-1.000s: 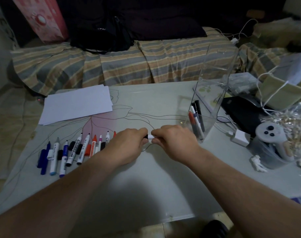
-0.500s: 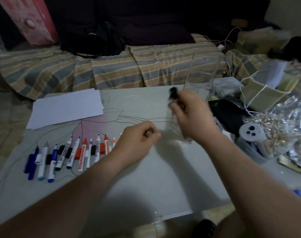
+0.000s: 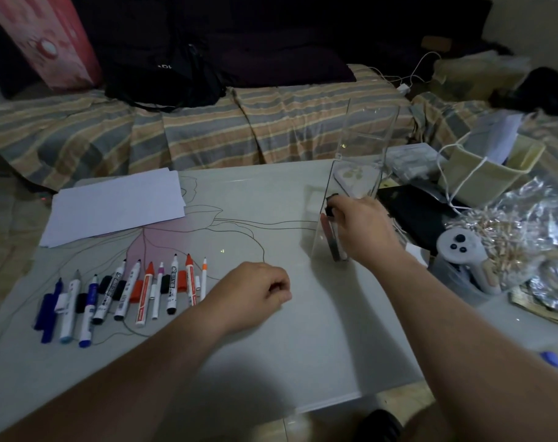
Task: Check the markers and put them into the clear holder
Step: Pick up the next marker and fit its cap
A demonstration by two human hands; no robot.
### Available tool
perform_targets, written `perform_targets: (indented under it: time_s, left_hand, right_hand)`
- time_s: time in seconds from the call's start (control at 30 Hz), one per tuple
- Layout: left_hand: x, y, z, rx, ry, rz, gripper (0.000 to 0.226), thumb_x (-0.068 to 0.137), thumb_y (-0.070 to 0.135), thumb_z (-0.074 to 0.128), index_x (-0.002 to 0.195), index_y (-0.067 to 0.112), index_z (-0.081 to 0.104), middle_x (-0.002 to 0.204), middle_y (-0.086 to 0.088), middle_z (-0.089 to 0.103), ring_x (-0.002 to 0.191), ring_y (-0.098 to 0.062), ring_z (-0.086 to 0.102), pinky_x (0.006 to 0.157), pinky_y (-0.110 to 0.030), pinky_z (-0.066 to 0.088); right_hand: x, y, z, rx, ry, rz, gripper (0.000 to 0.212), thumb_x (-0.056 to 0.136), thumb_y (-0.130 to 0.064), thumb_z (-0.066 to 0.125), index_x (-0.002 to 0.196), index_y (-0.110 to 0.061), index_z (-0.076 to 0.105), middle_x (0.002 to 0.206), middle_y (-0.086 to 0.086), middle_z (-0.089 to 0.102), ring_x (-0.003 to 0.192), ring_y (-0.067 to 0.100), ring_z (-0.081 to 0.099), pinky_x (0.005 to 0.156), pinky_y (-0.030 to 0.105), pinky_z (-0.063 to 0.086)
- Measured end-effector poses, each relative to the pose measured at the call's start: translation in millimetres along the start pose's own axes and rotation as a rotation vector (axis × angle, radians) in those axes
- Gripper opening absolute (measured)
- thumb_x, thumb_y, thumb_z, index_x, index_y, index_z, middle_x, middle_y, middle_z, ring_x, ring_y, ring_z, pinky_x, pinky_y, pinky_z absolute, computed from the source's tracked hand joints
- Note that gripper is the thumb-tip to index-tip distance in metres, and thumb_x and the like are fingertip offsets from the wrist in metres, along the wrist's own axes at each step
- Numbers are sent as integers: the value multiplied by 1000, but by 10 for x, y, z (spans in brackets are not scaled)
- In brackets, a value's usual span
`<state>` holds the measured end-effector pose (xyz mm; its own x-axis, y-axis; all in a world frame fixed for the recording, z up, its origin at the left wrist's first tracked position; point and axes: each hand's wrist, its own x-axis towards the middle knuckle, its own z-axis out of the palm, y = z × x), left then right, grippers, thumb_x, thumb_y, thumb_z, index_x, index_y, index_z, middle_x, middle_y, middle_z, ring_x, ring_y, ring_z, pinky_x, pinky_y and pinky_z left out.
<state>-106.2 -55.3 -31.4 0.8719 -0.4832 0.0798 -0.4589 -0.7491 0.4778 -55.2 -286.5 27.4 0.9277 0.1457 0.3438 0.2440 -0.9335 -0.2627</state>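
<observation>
Fingers [image 3: 341,209] of the right hand [image 3: 362,229] pinch the black-capped top of a marker [image 3: 330,209] at the open front of the clear holder [image 3: 351,199], where the marker stands nearly upright; its lower part is hidden or blurred behind the hand. Other markers in the holder [image 3: 333,240], one red and at least one dark, lean inside the front compartment beside the palm. The holder stands on the white table [image 3: 303,330], right of centre, its tall back panel rising toward the striped sofa cover [image 3: 207,135]. The left hand [image 3: 252,296] rests on the tabletop in a loose fist, fingers curled under; whether it encloses anything cannot be told. To its left lies the row of markers [image 3: 121,295], blue, black, red, purple and orange, with several loose caps among them. White paper sheets [image 3: 118,205] lie beyond the row. Right of the holder are a white controller [image 3: 459,250], a black case [image 3: 414,208] and a cream bag [image 3: 491,167].
</observation>
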Motion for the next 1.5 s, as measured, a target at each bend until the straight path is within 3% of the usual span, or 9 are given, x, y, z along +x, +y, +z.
perform_targets:
  time_s: [0.13,0.23,0.33,0.5,0.63,0.8,1.03,1.3,1.5]
  left_hand:
    - [2,-32,-41,-11,-10,-33,11,93,36,60,92,29,69,87,12,69,82,-6,57,75,-27,46]
    - [1,-108,-126,14,-49,-76,18,95,23,59,103,28,73,100,12,73,94,-9,61,85,-26,47]
    - [-30,-238,-314,-17,-53,-148,35,85,2,59,102,27,77,90,15,69,85,-4,63,77,-14,44]
    - [-172,-729,-634,-8,180,-457,46,83,-4,55,92,38,73,99,11,69,86,-8,65,81,-29,56]
    - [-312,-992,-753,67,242,-568,37,87,4,58,103,34,74,105,9,63,97,-16,62,85,-30,51]
    - [-338,-1131,-709,135,187,-566,24,90,21,58,95,38,74,102,6,70,92,-16,62,85,-34,54]
    - [-262,-1034,-556,325,-24,-523,27,82,50,63,107,46,72,108,2,60,114,-28,50,94,-35,43]
    - [-234,-963,-476,426,-144,-500,38,80,46,67,118,45,65,100,5,43,113,-27,43,89,-40,34]
    - [-202,-897,-448,469,-120,-488,36,82,49,65,118,43,63,113,3,53,114,-26,42,90,-41,31]
  right_hand:
    - [11,53,57,-11,-93,-11,19,98,-17,50,93,-11,67,70,-3,49,92,37,50,73,38,36]
    - [37,88,128,-18,52,-48,12,91,-14,62,98,-9,70,89,5,66,89,36,55,77,34,32]
    - [37,-125,152,-2,299,-90,29,79,-5,61,104,-11,75,103,6,68,92,34,54,86,40,42]
    - [-285,-926,566,153,-139,-309,35,84,-14,50,112,-16,72,113,7,63,105,32,56,94,41,47]
    - [-551,-1341,994,127,-472,-356,32,92,-27,42,116,-18,62,118,7,52,108,33,52,86,46,52]
    - [-586,-1569,1211,71,-503,-370,40,99,-37,44,136,-22,49,125,10,49,110,32,46,84,46,49]
    - [-386,-1586,1305,56,-491,-203,31,100,-26,45,117,-9,65,112,15,54,103,39,59,84,43,50]
    - [-234,-1196,1064,-2,-546,-46,23,95,-7,44,116,-6,54,114,22,60,105,40,60,76,37,44]
    - [-256,-1027,922,22,-589,37,20,97,-12,43,116,-8,48,113,20,60,101,38,60,70,35,39]
